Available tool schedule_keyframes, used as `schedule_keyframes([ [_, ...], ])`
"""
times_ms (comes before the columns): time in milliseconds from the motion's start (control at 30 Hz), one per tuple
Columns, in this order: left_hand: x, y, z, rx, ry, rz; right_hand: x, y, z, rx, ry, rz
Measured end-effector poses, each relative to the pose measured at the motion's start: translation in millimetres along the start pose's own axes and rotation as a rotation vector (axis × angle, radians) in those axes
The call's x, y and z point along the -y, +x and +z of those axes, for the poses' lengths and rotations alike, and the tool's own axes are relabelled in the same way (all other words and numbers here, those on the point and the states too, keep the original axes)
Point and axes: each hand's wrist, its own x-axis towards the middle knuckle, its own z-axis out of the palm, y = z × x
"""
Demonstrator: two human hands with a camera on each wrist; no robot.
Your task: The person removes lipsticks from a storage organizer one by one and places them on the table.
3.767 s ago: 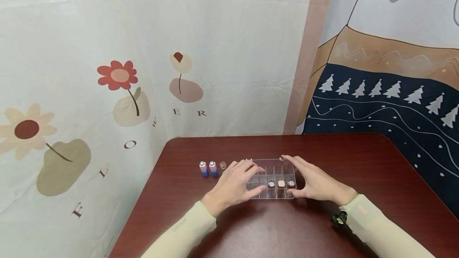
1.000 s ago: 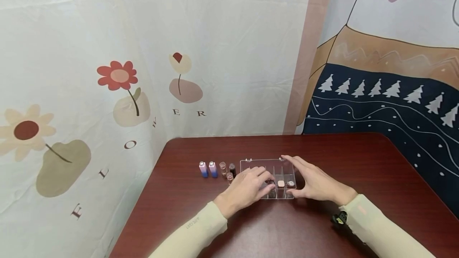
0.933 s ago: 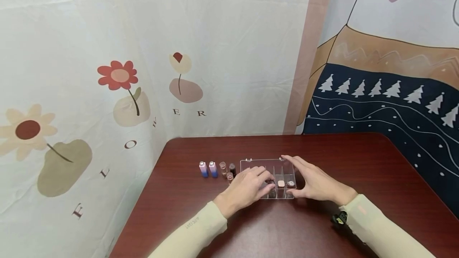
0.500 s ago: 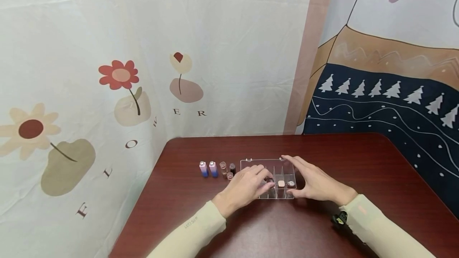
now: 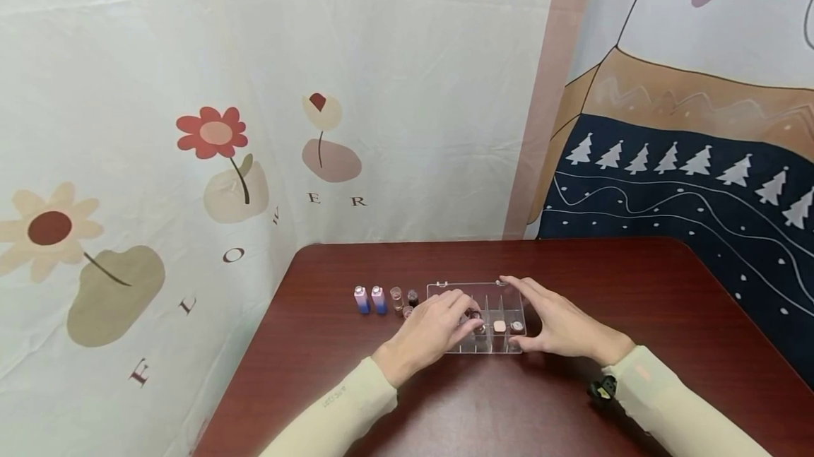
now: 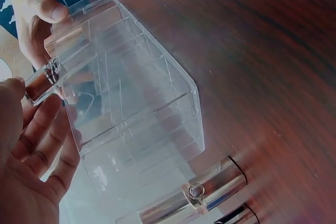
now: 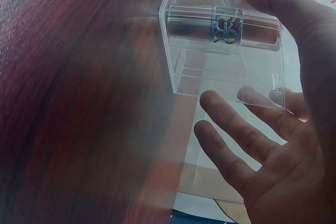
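My left hand (image 5: 429, 326) pinches a clear-ended lipstick tube (image 6: 44, 80) with a patterned silver band. It holds the tube at the top of a transparent divided organizer (image 6: 136, 98), tilted in the left wrist view. My right hand (image 5: 562, 323) grips the organizer's right end, with the thumb at the front corner and the index finger at the back corner. Its other fingers extend behind, apart from each other. In the right wrist view another lipstick tube (image 7: 226, 27) stands in an end compartment. A tube with a beige top (image 5: 499, 327) sits beside it in the head view.
Left of the organizer stand two pink-and-blue bottles (image 5: 370, 299), a clear-topped tube (image 5: 397, 298) and a dark tube (image 5: 413, 297). Another small tube (image 5: 408, 311) is partly behind my left hand. All are on a dark red wooden table (image 5: 356, 259), with printed cloth behind.
My left hand has gone from spread over the organizer's left part to pinching a tube from a middle compartment, then shifted slightly up and left with it. The right hand stays put.
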Motion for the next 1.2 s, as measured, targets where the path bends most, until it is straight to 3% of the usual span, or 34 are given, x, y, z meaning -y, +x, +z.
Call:
schedule_keyframes([
  [600,7.5,-10.4,-13.5,0.021,-0.022,-0.077,1.9,-0.3,-0.5,-0.001,0.013,-0.005],
  [1200,23.7,-29.2,-25.6,-0.056,0.012,-0.090,3.8,-0.5,-0.7,0.000,0.007,0.005],
])
